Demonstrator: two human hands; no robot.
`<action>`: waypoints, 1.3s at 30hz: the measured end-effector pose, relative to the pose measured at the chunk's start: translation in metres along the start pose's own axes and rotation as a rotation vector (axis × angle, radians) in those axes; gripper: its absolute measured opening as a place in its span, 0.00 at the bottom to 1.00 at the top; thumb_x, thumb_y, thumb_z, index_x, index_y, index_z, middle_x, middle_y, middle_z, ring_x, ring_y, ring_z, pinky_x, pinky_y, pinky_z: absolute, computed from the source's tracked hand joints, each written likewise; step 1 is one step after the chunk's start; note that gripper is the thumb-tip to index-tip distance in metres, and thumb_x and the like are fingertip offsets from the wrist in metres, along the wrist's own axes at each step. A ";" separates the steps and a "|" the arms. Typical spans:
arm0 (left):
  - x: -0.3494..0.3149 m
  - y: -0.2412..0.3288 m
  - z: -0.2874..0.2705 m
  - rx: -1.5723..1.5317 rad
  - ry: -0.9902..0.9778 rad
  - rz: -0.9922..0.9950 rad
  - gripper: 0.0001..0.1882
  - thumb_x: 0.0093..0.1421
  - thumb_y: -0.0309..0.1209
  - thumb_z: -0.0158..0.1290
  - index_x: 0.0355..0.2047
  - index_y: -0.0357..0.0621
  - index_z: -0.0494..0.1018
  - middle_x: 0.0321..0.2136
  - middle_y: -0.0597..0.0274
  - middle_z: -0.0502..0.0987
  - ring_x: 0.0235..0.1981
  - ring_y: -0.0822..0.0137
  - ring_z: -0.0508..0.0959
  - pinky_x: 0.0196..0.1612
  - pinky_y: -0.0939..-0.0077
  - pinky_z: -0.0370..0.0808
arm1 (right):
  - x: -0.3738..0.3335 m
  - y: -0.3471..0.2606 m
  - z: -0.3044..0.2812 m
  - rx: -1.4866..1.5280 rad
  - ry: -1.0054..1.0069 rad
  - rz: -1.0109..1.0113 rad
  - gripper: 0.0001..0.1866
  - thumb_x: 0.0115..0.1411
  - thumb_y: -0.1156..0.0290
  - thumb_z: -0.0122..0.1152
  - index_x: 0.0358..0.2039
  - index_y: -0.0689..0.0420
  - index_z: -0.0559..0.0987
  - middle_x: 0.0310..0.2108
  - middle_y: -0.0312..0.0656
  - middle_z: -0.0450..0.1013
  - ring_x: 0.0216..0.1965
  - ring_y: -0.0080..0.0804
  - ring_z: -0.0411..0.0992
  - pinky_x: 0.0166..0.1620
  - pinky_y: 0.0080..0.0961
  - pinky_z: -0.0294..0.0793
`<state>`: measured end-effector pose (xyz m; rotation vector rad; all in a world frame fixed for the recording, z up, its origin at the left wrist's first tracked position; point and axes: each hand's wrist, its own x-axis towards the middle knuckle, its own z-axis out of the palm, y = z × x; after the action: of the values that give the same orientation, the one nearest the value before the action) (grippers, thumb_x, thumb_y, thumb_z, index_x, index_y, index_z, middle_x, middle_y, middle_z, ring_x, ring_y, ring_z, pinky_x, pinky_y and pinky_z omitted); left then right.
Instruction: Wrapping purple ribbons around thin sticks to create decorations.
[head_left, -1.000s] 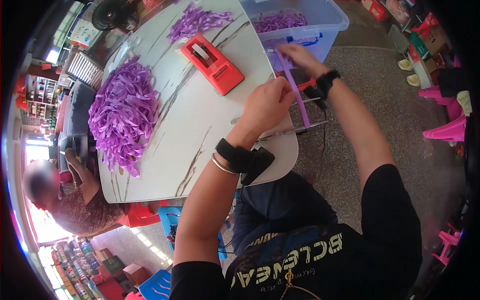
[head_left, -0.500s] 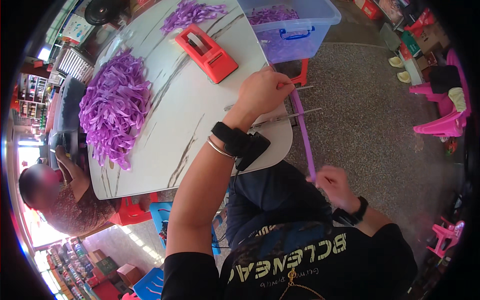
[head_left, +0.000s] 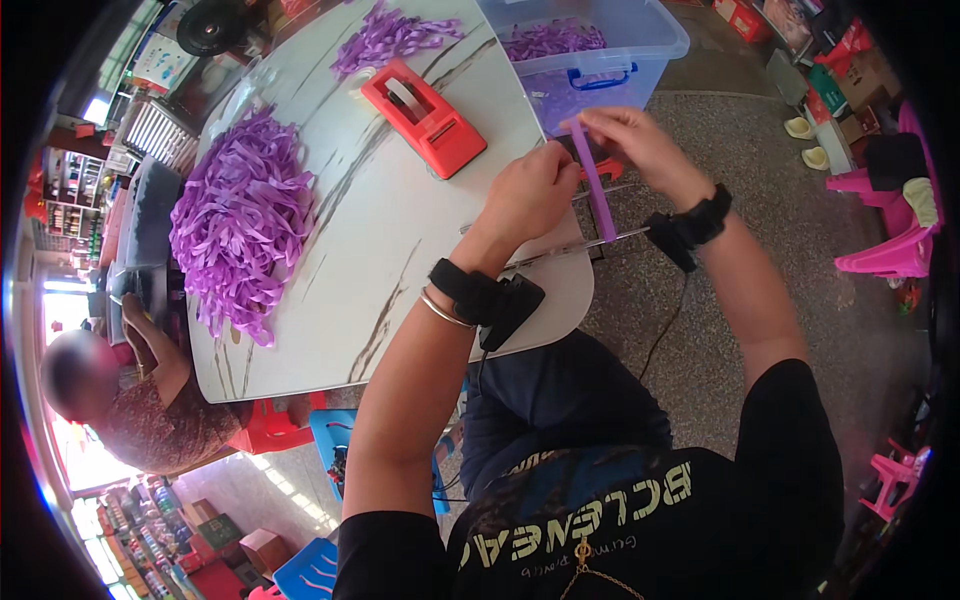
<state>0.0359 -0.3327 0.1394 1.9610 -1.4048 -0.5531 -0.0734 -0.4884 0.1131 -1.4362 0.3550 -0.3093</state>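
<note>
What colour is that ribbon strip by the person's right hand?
The ribbon strip is purple; it shows best in the head view, beside the right hand.

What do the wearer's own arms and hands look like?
Left hand and right hand: bare, no gloves. Short black sleeves. Each wrist wears a black strap with a boxy black unit; thin dark cable from the right one. Silver bangle beside the left strap, elbow side.

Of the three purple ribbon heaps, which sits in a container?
The rightmost heap, inside the bin; the big heap and small heap lie on the table.
</note>
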 end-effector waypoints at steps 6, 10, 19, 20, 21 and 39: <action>0.000 0.002 -0.003 0.050 -0.048 0.072 0.10 0.53 0.38 0.50 0.32 0.47 0.74 0.28 0.54 0.75 0.32 0.54 0.75 0.36 0.65 0.71 | -0.039 0.068 0.014 0.201 0.109 0.206 0.14 0.58 0.59 0.54 0.36 0.56 0.77 0.23 0.24 0.68 0.20 0.10 0.60 0.22 0.09 0.54; -0.001 0.006 -0.008 0.125 -0.096 0.071 0.10 0.51 0.39 0.52 0.29 0.51 0.78 0.27 0.56 0.76 0.31 0.56 0.76 0.34 0.66 0.72 | -0.086 0.083 0.041 0.329 0.239 0.188 0.10 0.57 0.63 0.56 0.34 0.55 0.76 0.24 0.27 0.70 0.23 0.11 0.64 0.24 0.09 0.58; 0.003 -0.002 -0.007 -0.022 -0.179 0.087 0.11 0.52 0.37 0.51 0.32 0.46 0.77 0.26 0.54 0.77 0.28 0.56 0.76 0.33 0.67 0.71 | -0.114 0.073 0.071 0.575 0.322 0.134 0.03 0.56 0.72 0.58 0.30 0.55 0.74 0.27 0.30 0.72 0.27 0.14 0.68 0.27 0.09 0.64; 0.000 -0.004 -0.007 -0.158 -0.138 0.130 0.11 0.53 0.36 0.50 0.33 0.44 0.76 0.26 0.53 0.77 0.28 0.56 0.76 0.33 0.68 0.71 | -0.114 0.069 0.073 0.574 0.318 0.133 0.03 0.56 0.72 0.58 0.30 0.55 0.74 0.27 0.30 0.72 0.27 0.14 0.68 0.27 0.09 0.64; -0.003 -0.007 -0.008 -0.156 -0.133 0.128 0.11 0.53 0.36 0.50 0.33 0.44 0.76 0.26 0.53 0.77 0.28 0.56 0.76 0.33 0.68 0.71 | -0.114 0.063 0.075 0.583 0.332 0.138 0.03 0.56 0.73 0.58 0.31 0.55 0.74 0.27 0.30 0.72 0.27 0.14 0.68 0.27 0.09 0.65; -0.120 0.048 0.007 -0.934 -0.342 -0.307 0.18 0.64 0.36 0.39 0.50 0.40 0.63 0.22 0.70 0.67 0.22 0.79 0.67 0.25 0.87 0.64 | -0.123 0.041 0.069 0.462 0.292 0.233 0.04 0.55 0.70 0.59 0.31 0.54 0.76 0.25 0.29 0.72 0.24 0.12 0.67 0.26 0.08 0.66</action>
<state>-0.0411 -0.2318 0.1652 1.3251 -0.7615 -1.4338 -0.1570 -0.3704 0.0855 -0.8866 0.6383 -0.3836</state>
